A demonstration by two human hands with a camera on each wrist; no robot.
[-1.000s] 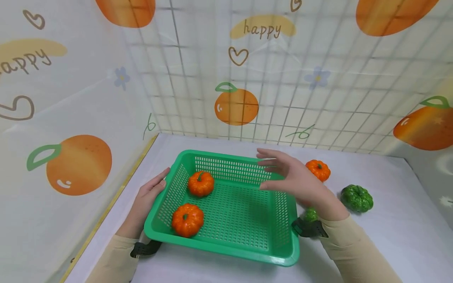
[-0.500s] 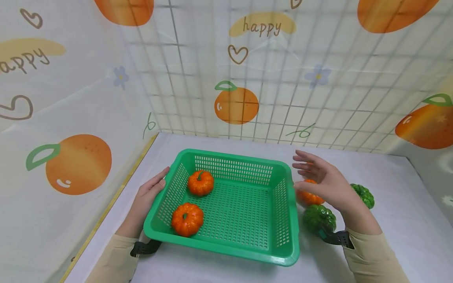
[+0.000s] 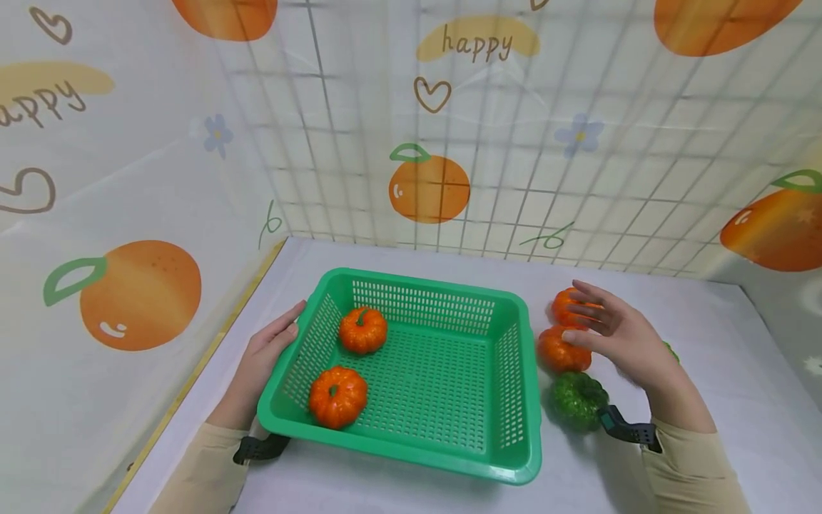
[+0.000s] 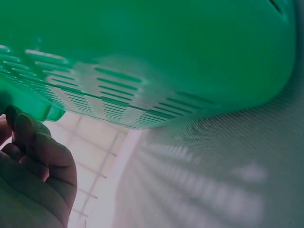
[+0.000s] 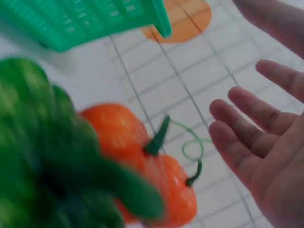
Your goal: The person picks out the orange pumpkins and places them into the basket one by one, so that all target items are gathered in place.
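Observation:
My left hand (image 3: 270, 343) grips the left rim of a green plastic basket (image 3: 401, 455); in the left wrist view its curled fingers (image 4: 47, 147) are at the rim. Two orange toy pumpkins, one at the back (image 3: 362, 330) and one in front (image 3: 338, 397), lie in the basket's left part. My right hand (image 3: 619, 335) hovers right of the basket, fingers spread and holding nothing. Near it are a far orange pumpkin (image 3: 564, 307), a nearer orange pumpkin (image 3: 561, 351) and a dark green pumpkin (image 3: 579, 401). Another green pumpkin (image 3: 671, 350) is mostly hidden behind the right hand.
A white cloth-covered table (image 3: 719, 335) lies beneath everything. Behind it rises a wire grid (image 3: 501, 143) with a printed sheet of oranges and hearts. A yellow strip (image 3: 237, 325) runs along the table's left edge by a printed side sheet.
My right hand has moved right, from above the basket's right side to beside the pumpkins on the table. The left hand and basket have stayed nearly still.

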